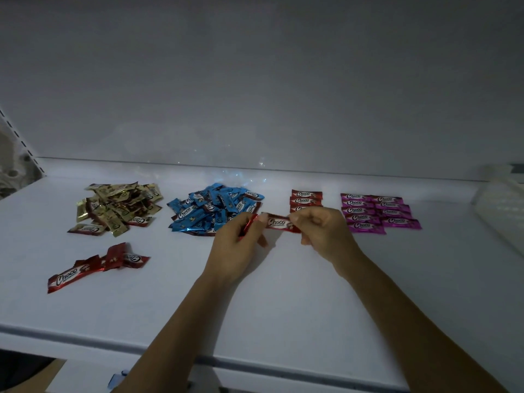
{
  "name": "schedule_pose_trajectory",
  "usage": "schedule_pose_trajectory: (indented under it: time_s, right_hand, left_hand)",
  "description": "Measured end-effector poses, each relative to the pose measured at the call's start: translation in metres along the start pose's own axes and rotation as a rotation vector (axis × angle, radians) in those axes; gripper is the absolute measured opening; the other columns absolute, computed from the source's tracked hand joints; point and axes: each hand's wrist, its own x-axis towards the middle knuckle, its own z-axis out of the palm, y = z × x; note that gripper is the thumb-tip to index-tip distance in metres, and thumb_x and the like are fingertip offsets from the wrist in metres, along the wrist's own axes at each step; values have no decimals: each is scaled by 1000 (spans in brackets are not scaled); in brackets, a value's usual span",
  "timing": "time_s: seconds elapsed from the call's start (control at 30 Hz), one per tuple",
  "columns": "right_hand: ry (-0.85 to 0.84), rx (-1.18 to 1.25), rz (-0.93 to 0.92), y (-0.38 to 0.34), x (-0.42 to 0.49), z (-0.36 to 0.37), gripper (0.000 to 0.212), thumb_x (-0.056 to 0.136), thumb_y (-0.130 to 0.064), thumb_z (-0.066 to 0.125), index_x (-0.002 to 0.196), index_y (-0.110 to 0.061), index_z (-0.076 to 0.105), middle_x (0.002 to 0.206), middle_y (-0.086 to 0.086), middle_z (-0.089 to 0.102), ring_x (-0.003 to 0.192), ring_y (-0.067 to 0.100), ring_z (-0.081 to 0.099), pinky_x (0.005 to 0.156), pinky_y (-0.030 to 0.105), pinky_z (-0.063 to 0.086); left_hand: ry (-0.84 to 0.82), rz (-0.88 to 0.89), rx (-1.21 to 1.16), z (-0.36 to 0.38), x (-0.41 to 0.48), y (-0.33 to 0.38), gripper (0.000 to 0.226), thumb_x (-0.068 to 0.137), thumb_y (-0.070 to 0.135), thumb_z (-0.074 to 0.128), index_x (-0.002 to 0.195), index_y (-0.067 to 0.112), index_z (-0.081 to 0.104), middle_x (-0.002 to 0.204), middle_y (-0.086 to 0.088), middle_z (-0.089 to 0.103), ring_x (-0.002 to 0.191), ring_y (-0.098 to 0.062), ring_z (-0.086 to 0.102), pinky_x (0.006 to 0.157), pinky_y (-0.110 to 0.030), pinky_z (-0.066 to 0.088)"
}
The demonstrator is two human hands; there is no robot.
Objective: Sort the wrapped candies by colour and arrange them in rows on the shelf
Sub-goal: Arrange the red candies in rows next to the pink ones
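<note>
Gold pile (119,205) sits far left on the shelf (283,293), loose red candies (96,265) before it, then the blue pile (215,211). The left hand (241,242) curls round a spare red candy (247,226). The right hand (320,231) pinches the held red candy (280,224) by its right end, long axis left-to-right. The red row (304,199) lies just behind, nearer the right hand, which hides its front edge. Pink rows (380,212) flank it.

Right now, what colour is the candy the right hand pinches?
The candy is red with white Choco lettering; head view shows it best.
</note>
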Motion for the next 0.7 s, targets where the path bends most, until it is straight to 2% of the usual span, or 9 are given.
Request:
schedule_pose_trajectory:
  time_s: [0.07,0.13,0.2,0.3,0.4,0.5,0.6,0.67,0.7]
  right_hand:
    - [86,-24,38,3,4,-8,13,92,-11,60,91,-3,71,44,-14,54,41,-2,47,45,10,38]
    - [94,-91,37,6,7,-13,14,92,-13,60,91,-5,71,47,-16,53,45,-6,49,47,7,37]
    - [82,-193,-10,7,7,-15,14,92,-13,60,92,-5,71,61,-13,58,54,-6,54,51,6,38]
    - [82,-298,-48,8,6,-15,15,91,-15,61,94,-4,71,76,1,66,64,0,58,53,7,39]
    - [90,-324,-27,10,5,-17,14,90,-15,63,86,-5,71,58,-11,56,47,-6,52,45,9,35]
    - [126,-408,-21,12,5,-21,16,89,-19,65,74,-14,68,46,-16,49,43,1,48,48,19,34]
    - [130,-516,-14,13,3,-24,19,88,-22,64,70,-19,63,57,-6,60,55,14,57,54,22,38]
    - [138,-561,4,14,3,-26,16,88,-22,63,73,-16,65,64,0,64,59,18,60,54,21,37]
    - [139,-596,19,14,3,-26,15,88,-22,63,76,-16,66,65,-1,64,61,17,59,53,21,36]
  left_hand:
    - [39,-72,-69,0,2,-2,28,100,25,45,89,8,63,69,4,60,54,1,46,53,-11,37]
    - [58,-90,-48,0,3,-3,20,100,21,46,93,11,62,74,6,63,58,2,49,56,-11,39]
    - [64,-93,-6,1,3,-5,14,98,23,49,94,18,62,82,3,66,71,-7,54,65,-22,41]
    - [65,-98,21,1,4,-7,17,97,27,52,88,17,63,84,-3,66,75,-18,54,71,-32,42]
    - [59,-94,13,1,2,-5,21,97,28,51,87,15,64,80,-3,66,71,-17,54,70,-35,42]
    - [58,-98,-13,0,1,-8,16,99,23,49,91,17,62,81,-5,67,66,-18,49,64,-35,39]
    - [71,-128,-75,0,3,-10,12,99,16,47,94,23,55,79,-4,68,59,-22,43,54,-31,36]
    - [84,-114,-58,0,5,-11,14,101,16,44,95,23,54,83,-2,68,59,-18,50,54,-25,43]
    - [82,-98,-50,0,4,-11,13,101,17,43,97,22,55,86,-1,69,64,-16,56,58,-24,48]
